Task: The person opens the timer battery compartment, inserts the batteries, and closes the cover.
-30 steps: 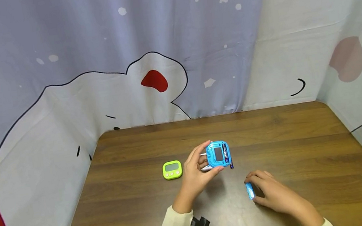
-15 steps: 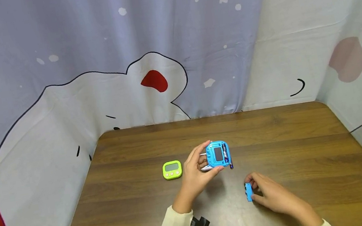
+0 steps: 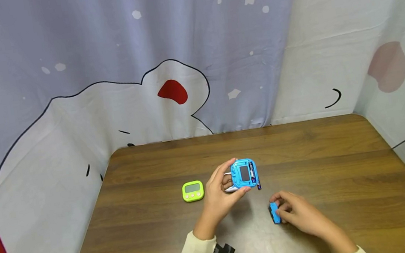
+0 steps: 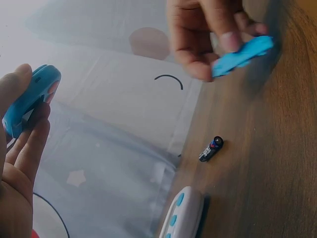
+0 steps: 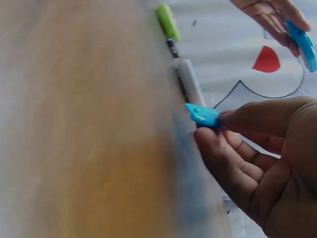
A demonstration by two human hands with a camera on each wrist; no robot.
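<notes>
Up off the table, my left hand (image 3: 216,198) grips a blue digital timer (image 3: 245,173) by its edges, thumb below and fingers above. Its back faces me with the battery compartment uncovered, and a dark battery (image 3: 252,170) lies in the slot at the right side. Lower and to the right, my right hand (image 3: 300,214) pinches a small blue battery cover (image 3: 275,212) between thumb and fingers. In the left wrist view this battery cover (image 4: 242,55) hangs close over the table, tilted. The two hands are apart.
A green timer (image 3: 193,191) lies left of my left hand. Behind that hand, mostly hidden, is a white timer (image 3: 230,188) with blue buttons. A loose battery (image 4: 211,148) rests near it on the wooden table (image 3: 328,160). A curtain (image 3: 231,53) hangs along the back edge.
My right hand has shifted slightly left and turned the battery cover over between its fingers, from its pale-marked face to a plain blue one. The left hand and blue timer hold still.
</notes>
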